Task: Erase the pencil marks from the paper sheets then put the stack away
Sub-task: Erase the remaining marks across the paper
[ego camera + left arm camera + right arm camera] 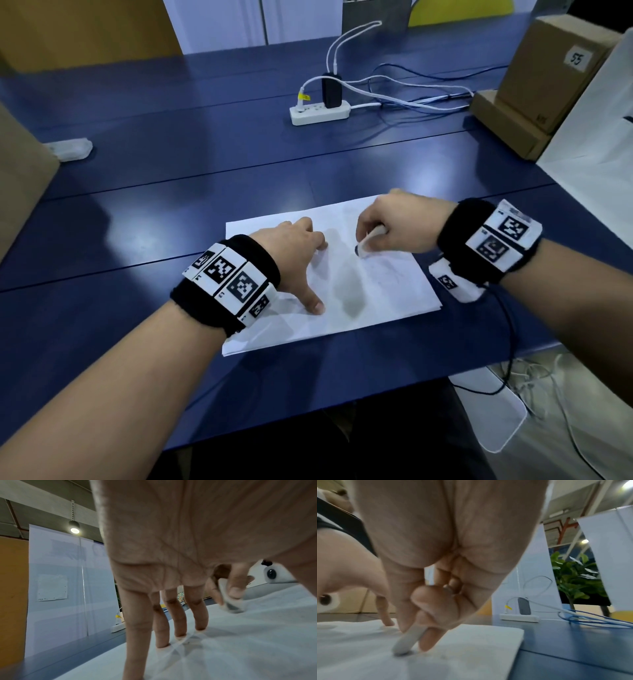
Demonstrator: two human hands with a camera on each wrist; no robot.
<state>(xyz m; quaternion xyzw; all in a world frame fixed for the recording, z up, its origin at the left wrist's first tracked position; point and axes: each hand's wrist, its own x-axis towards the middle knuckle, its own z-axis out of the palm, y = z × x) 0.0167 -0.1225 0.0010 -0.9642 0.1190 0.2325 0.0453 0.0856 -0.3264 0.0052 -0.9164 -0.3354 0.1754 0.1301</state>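
A dark blue table [144,178] carries the work, with partition panels and a yellow wall behind it. On the far side lies a white power strip [320,113] with a black adapter plugged in and white and blue cables trailing to the right. Brown cardboard boxes [534,89] stand at the right edge, one labelled 55, and a small clear plastic item [72,148] lies near the left edge.

The paper sheets [387,301] lie in a flat stack near the front edge of the table. The left hand [294,246] rests on the stack with straight, spread fingers [180,615], the tips pressing the top sheet down. The right hand [394,222] pinches a white eraser [364,245] between thumb and fingers; its greyed tip touches the paper, as the right wrist view shows, eraser [407,641] down on the sheet.

The step in hand looks like the erasing itself, on the top sheet. Faint pencil lines seem to remain on the right half of the sheet, just below the eraser, though they are too pale to trace. So the task seems early or midway: the stack is not yet put away.

The next move calls for short strokes over those marks, with the left hand holding the sheet taut so it does not wrinkle or slide.
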